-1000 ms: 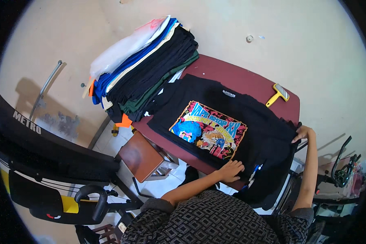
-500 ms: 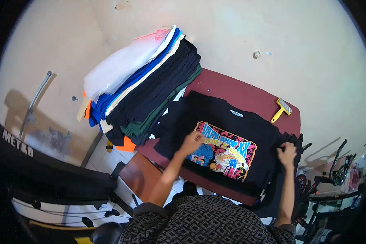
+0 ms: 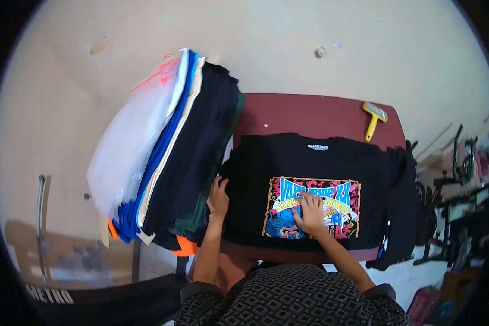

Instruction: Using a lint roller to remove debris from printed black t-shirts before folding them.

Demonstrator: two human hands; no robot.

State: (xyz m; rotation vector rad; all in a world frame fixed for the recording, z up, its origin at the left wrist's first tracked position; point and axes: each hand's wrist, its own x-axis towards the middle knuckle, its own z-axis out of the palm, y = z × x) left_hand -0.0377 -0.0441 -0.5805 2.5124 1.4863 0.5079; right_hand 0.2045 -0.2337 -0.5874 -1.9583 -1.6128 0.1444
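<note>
A black T-shirt (image 3: 250, 185) with a bright, multicoloured printed panel (image 3: 342, 204) lies spread on a dark red table (image 3: 304, 111). At the shirt's left sleeve edge, beside the stack of clothes, my left hand (image 3: 218, 200) has its fingers curled onto the black fabric. My right hand (image 3: 309, 213) rests on the middle of the print, fingers apart and holding nothing. The shirt's right sleeve hangs over the table's right side.
A tall stack of folded clothes (image 3: 190, 146), topped with a white plastic sheet (image 3: 136, 138), fills the table's left end. A yellow-handled brush (image 3: 371, 129) lies at the back right. Exercise equipment (image 3: 459, 217) stands at the right, with a wall behind the table.
My left hand has moved left from the print to the sleeve edge. My right hand has come from the right sleeve onto the print. The view has turned.
</note>
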